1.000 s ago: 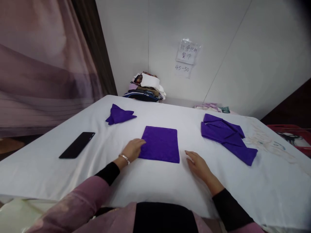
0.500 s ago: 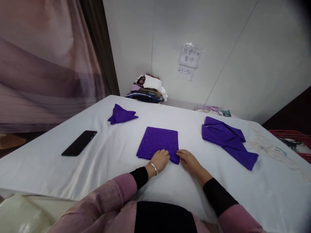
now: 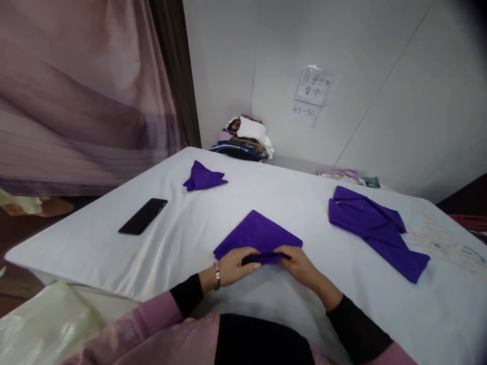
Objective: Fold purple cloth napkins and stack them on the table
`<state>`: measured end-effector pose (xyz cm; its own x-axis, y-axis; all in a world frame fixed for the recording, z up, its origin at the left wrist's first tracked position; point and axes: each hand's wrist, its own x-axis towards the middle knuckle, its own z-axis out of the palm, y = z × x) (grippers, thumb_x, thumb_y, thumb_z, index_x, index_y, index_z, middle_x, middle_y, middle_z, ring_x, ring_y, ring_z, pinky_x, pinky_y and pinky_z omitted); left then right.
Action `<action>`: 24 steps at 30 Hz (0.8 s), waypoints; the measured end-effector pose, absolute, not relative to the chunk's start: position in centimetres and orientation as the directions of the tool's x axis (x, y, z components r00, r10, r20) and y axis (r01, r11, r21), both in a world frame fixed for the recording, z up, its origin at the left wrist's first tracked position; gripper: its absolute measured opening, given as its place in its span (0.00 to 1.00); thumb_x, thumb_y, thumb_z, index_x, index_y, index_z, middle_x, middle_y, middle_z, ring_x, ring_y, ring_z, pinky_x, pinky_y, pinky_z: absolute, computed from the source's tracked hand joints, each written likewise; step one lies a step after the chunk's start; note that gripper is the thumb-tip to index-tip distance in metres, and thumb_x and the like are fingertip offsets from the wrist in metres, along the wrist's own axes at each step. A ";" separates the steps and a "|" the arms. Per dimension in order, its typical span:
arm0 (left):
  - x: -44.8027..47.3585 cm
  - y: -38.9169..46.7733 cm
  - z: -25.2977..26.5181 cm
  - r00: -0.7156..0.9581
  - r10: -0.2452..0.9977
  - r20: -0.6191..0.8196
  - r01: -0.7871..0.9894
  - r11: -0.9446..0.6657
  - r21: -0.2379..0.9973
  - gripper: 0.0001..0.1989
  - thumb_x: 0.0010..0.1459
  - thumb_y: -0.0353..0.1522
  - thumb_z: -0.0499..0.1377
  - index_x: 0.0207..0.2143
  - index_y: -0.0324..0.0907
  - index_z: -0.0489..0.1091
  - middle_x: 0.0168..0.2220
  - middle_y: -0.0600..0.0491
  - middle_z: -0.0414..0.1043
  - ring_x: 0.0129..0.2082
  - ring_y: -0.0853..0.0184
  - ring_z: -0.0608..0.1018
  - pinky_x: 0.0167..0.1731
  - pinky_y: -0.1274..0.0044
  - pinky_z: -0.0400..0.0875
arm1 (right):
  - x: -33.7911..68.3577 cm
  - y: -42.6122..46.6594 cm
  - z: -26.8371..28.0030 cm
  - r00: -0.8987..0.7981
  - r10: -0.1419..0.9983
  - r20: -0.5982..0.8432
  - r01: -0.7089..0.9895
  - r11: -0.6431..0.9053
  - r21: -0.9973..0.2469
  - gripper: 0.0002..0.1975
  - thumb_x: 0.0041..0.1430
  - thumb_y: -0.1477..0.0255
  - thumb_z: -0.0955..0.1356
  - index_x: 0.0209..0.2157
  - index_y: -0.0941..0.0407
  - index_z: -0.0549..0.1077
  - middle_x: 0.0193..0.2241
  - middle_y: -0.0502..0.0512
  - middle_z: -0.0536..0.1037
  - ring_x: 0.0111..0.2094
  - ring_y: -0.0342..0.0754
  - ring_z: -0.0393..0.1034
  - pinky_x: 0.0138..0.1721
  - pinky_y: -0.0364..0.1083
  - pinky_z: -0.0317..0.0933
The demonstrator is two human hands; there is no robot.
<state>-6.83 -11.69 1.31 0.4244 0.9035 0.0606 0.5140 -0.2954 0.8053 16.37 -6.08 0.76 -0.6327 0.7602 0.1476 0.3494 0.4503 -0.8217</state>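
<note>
The folded purple cloth (image 3: pixel 258 230) lies straight ahead of me on my side of the table (image 3: pixel 178 218), one corner pointing away from me and its longer spread running left to right. Its near edge is gathered up between my two hands, so neither is clearly nearer: my left hand (image 3: pixel 233 266) pinches it between thumb and fingers from the left, and my right hand (image 3: pixel 302 263) grips it from the right, fingers drawn in narrow on the fabric. I cannot tell where my right thumb sits. The flat part reaches away beyond my fingers, while the gathered edge faces my body. White surface shows on both sides, leftward as far as a black phone (image 3: pixel 143 216), rightward as far as a larger, loosely folded purple piece (image 3: pixel 371 220). Farther off, toward the table's far left corner, sits a small purple bundle (image 3: pixel 205 177); past the far edge, a clothing pile (image 3: pixel 245 137) stands by the wall (image 3: pixel 373 76).
</note>
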 end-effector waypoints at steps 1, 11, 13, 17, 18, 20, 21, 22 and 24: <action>-7.5 -11.9 1.3 0.378 0.925 0.034 0.567 -0.261 0.781 0.18 0.57 0.42 0.52 0.47 0.45 0.66 0.45 0.51 0.73 0.43 0.64 0.74 0.43 0.72 0.67 | 15.9 -5.5 1.2 -0.634 0.768 0.092 0.335 0.379 -0.863 0.12 0.52 0.76 0.62 0.36 0.53 0.75 0.33 0.50 0.78 0.36 0.47 0.71 0.39 0.46 0.64; -11.5 -11.8 -0.9 -0.019 0.993 0.119 0.856 -0.045 0.514 0.28 0.55 0.40 0.54 0.57 0.42 0.54 0.39 0.49 0.76 0.39 0.61 0.77 0.39 0.69 0.68 | 10.7 3.9 0.2 -0.477 0.866 -0.151 0.433 0.082 -0.898 0.05 0.46 0.71 0.67 0.26 0.57 0.71 0.19 0.47 0.72 0.21 0.43 0.66 0.23 0.41 0.60; -11.7 -11.8 -1.2 -0.040 0.986 0.160 0.855 -0.049 0.517 0.26 0.56 0.38 0.53 0.56 0.42 0.56 0.36 0.51 0.76 0.37 0.63 0.76 0.39 0.70 0.67 | 10.1 4.7 -0.4 -0.453 0.882 -0.129 0.462 0.109 -0.880 0.05 0.44 0.72 0.67 0.28 0.57 0.72 0.19 0.46 0.71 0.21 0.42 0.65 0.23 0.41 0.59; -12.2 -12.0 -1.9 -0.059 0.977 0.207 0.839 -0.064 0.540 0.23 0.55 0.34 0.54 0.54 0.41 0.58 0.32 0.54 0.75 0.35 0.64 0.75 0.40 0.68 0.65 | 9.7 5.4 -1.6 -0.411 0.909 -0.076 0.531 0.170 -0.830 0.14 0.43 0.74 0.68 0.36 0.57 0.73 0.19 0.44 0.70 0.22 0.41 0.64 0.26 0.41 0.58; -12.3 -12.2 -2.0 -0.063 0.972 0.228 0.839 -0.072 0.539 0.24 0.55 0.35 0.55 0.54 0.42 0.58 0.33 0.54 0.75 0.35 0.64 0.75 0.41 0.68 0.65 | 9.7 5.5 -1.9 -0.403 0.913 -0.062 0.545 0.184 -0.818 0.16 0.43 0.74 0.68 0.38 0.57 0.73 0.20 0.44 0.70 0.22 0.42 0.64 0.26 0.41 0.59; -12.6 -12.5 -2.3 -0.057 0.965 0.257 0.835 -0.095 0.541 0.24 0.53 0.35 0.56 0.54 0.43 0.58 0.34 0.53 0.75 0.37 0.63 0.74 0.41 0.67 0.65 | 9.6 5.5 -2.4 -0.383 0.923 -0.031 0.569 0.210 -0.795 0.19 0.45 0.73 0.68 0.42 0.56 0.72 0.22 0.45 0.71 0.24 0.42 0.65 0.28 0.41 0.59; -12.8 -12.6 -2.4 -0.050 0.964 0.260 0.833 -0.103 0.543 0.25 0.53 0.36 0.57 0.53 0.43 0.59 0.35 0.53 0.75 0.37 0.63 0.74 0.42 0.67 0.64 | 9.5 5.6 -2.5 -0.372 0.928 -0.014 0.581 0.221 -0.784 0.20 0.46 0.72 0.67 0.44 0.56 0.71 0.23 0.45 0.72 0.25 0.42 0.66 0.29 0.42 0.60; -13.0 -12.8 -2.5 -0.044 0.966 0.255 0.831 -0.106 0.545 0.25 0.52 0.35 0.58 0.53 0.44 0.59 0.35 0.53 0.75 0.38 0.63 0.74 0.42 0.67 0.64 | 9.4 5.6 -2.6 -0.361 0.933 0.003 0.592 0.231 -0.772 0.20 0.47 0.71 0.67 0.45 0.55 0.71 0.25 0.46 0.72 0.26 0.43 0.66 0.30 0.42 0.60; -13.3 -13.0 -2.7 -0.041 0.971 0.237 0.830 -0.099 0.549 0.26 0.51 0.34 0.58 0.53 0.44 0.59 0.37 0.53 0.74 0.39 0.63 0.73 0.43 0.66 0.64 | 9.0 5.5 -2.7 -0.343 0.939 0.031 0.615 0.249 -0.748 0.20 0.49 0.70 0.66 0.46 0.54 0.70 0.27 0.47 0.73 0.28 0.43 0.67 0.32 0.43 0.61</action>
